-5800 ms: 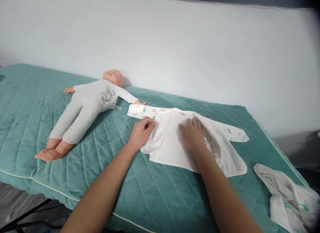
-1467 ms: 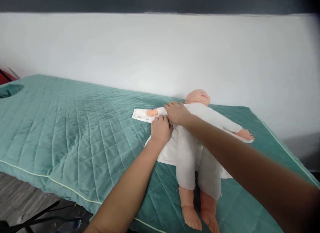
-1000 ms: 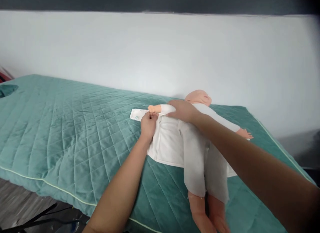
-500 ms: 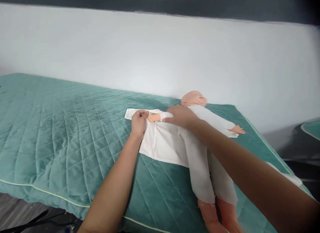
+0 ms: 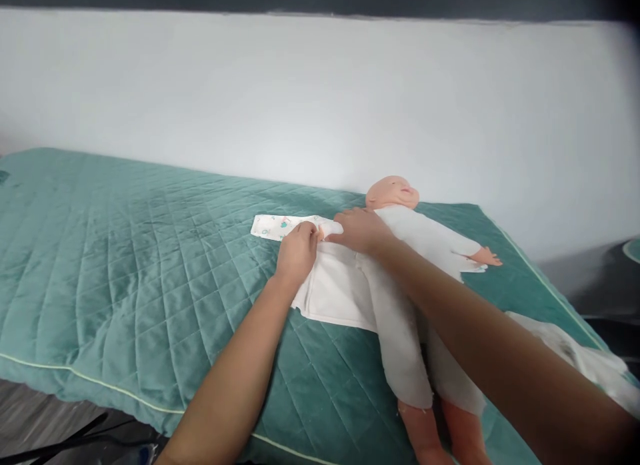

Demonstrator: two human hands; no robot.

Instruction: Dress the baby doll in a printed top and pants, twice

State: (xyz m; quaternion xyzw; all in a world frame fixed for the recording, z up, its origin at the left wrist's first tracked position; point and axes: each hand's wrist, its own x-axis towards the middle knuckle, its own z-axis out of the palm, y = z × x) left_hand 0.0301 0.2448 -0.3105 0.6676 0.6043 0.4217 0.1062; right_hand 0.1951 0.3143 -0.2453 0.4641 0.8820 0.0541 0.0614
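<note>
The left grip (image 5: pixel 298 246) is nearly closed, its fingers bent together where the printed sleeve (image 5: pixel 273 227) of a small white shirt (image 5: pixel 343 292) meets the tip of a doll's arm. Those fingertips hide most of the spot, so I can't tell whether they pinch the sleeve's cloth, the doll's small hand, or both. The right grip (image 5: pixel 364 226), just beside the left one, is wrapped around the white-clad arm of the doll (image 5: pixel 425 235), with the thumb on the near side and the fingers laid over the top.

The doll lies on its back to the right of both grips. Its bald head (image 5: pixel 393 192) is just beyond the right grip, and its legs (image 5: pixel 407 365) stretch toward the viewer, partly under the person's right forearm. Its other arm reaches out away from the grips.

The shirt lies flat, partly under the doll, its body on the near side of the grips and its sleeve running off to the left of the left grip. Everything lies on a green quilted cover (image 5: pixel 150 272). Well to the right of the right grip, a crumpled white cloth (image 5: pixel 590 362) lies beyond the forearm.
</note>
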